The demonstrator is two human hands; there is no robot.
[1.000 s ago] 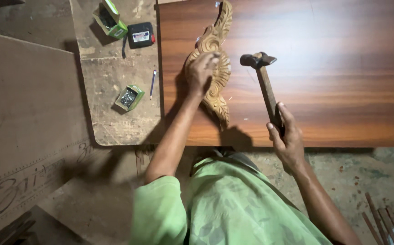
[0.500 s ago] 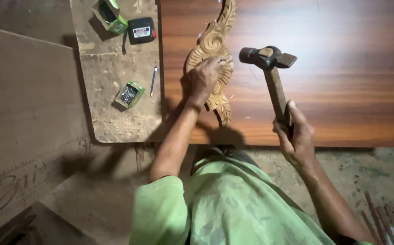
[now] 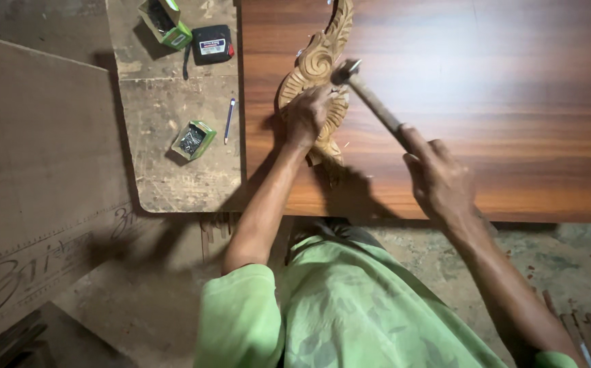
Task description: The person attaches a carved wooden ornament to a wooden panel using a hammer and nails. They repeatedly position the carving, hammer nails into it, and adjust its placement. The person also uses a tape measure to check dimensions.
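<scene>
A pale carved wooden ornament (image 3: 320, 58) with scrolls lies on a glossy brown wood panel (image 3: 486, 102). My left hand (image 3: 307, 112) presses down on the ornament's lower half, fingers closed on it. My right hand (image 3: 438, 177) grips the wooden handle of a hammer (image 3: 367, 92). The metal hammer head is down at the ornament, just above my left hand's fingers. Whether a nail sits under the head is hidden.
A rough worn board (image 3: 173, 136) left of the panel carries a small green box of nails (image 3: 193, 140), a pencil (image 3: 228, 119), a black tape measure (image 3: 211, 44) and another green box (image 3: 166, 20). A large plywood sheet (image 3: 29, 157) lies at the left. Dusty floor below.
The hammer was raised well right of the ornament; it has swung down and left, and its head now meets the carving by my left hand. My left hand stayed on the ornament.
</scene>
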